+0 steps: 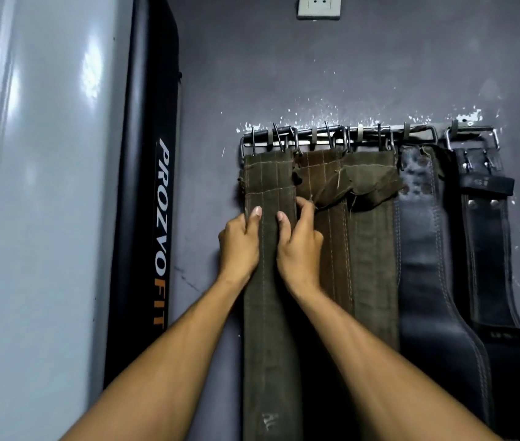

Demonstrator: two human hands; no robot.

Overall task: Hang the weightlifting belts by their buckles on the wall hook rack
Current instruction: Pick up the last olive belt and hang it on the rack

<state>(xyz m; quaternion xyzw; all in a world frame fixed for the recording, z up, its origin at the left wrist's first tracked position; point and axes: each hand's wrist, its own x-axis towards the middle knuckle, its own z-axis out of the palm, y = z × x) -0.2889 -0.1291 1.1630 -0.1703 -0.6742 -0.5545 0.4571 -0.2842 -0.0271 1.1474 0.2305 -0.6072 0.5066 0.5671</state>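
Left hand (239, 246), right hand (298, 246) grip leftmost belt (269, 313) on rack (360, 135).

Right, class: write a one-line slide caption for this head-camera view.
Both hands, left hand and right hand, grip the leftmost canvas belt hanging by its buckle from the wall hook rack.

Your left hand (239, 246) and right hand (298, 246) grip the edges of the leftmost canvas belt (268, 313). It hangs by its buckle (265, 141) from the hook rack (424, 130), beside four other belts.
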